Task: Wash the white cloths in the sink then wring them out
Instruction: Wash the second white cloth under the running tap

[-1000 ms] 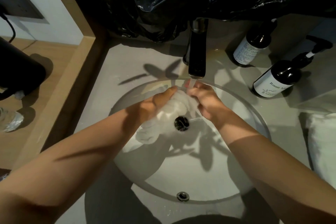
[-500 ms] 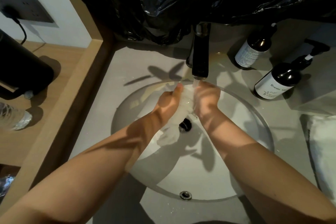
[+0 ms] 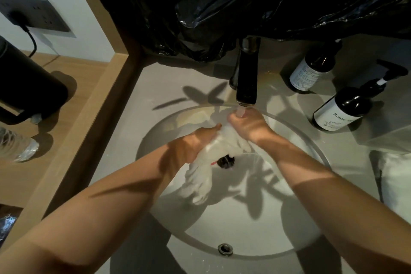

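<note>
A wet white cloth [image 3: 206, 162] hangs bunched between both hands over the round white sink [image 3: 244, 229], its loose end trailing down toward me. My left hand [image 3: 191, 142] grips the cloth's left side. My right hand [image 3: 249, 124] grips the upper end, right under the black tap [image 3: 246, 78], and running water falls onto it. The dark drain [image 3: 226, 160] shows just below the cloth.
Two dark pump bottles [image 3: 342, 107] [image 3: 311, 71] stand on the counter at the right. More white cloth [image 3: 395, 180] lies at the right edge. Black plastic sheeting [image 3: 244, 2] hangs over the back. On the wooden shelf at left sit a black appliance [image 3: 26, 87] and a plastic bottle [image 3: 15, 147].
The hands have shifted: my right hand went up under the water stream, my left slid down the cloth, and more of the cloth hangs loose below.
</note>
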Demonstrator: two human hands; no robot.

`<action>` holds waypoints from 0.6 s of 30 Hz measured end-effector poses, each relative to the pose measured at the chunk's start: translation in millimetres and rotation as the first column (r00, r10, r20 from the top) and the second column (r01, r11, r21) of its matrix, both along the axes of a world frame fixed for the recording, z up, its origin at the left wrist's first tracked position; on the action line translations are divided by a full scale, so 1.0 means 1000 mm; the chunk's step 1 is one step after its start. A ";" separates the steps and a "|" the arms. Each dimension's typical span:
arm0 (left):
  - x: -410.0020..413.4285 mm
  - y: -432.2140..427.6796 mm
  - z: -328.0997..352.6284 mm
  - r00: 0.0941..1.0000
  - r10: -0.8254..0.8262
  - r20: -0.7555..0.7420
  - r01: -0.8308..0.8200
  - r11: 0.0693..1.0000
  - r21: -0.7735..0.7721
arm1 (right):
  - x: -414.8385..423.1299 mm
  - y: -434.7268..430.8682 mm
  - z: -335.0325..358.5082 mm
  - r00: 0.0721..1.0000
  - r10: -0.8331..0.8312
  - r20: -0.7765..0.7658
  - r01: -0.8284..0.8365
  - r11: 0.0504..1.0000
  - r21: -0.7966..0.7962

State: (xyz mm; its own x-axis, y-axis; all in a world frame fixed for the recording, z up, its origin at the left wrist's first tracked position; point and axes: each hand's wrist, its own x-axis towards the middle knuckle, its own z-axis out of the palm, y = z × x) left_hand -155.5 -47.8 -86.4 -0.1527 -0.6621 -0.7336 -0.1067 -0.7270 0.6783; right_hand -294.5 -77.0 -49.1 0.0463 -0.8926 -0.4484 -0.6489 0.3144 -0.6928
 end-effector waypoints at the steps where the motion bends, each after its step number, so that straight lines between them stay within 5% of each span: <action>1: 0.001 0.002 0.001 1.000 -0.009 0.009 0.009 1.000 0.003 | -0.010 0.000 0.003 0.994 0.105 -0.017 -0.104 0.994 0.039; 4: 0.003 0.002 0.002 0.992 -0.047 0.117 0.047 0.999 -0.005 | -0.040 0.009 0.008 0.939 0.313 0.140 -0.335 0.926 0.174; 7: 0.000 0.001 0.010 0.990 -0.067 0.126 0.073 0.996 -0.044 | -0.059 0.026 -0.009 0.891 0.293 0.346 -0.365 0.917 0.163; 13: -0.007 0.008 0.014 0.998 0.028 0.065 -0.022 0.995 -0.099 | -0.035 0.024 -0.038 0.865 -0.180 0.468 0.123 0.981 0.150; 15: -0.005 0.011 0.015 0.999 0.019 0.051 -0.013 0.992 -0.123 | -0.033 0.024 -0.036 0.754 -0.400 0.520 0.314 0.916 0.250; 18: 0.010 0.019 0.002 0.978 -0.180 0.103 0.203 0.932 -0.300 | -0.042 0.028 -0.032 0.563 -0.533 0.631 0.338 0.846 0.413</action>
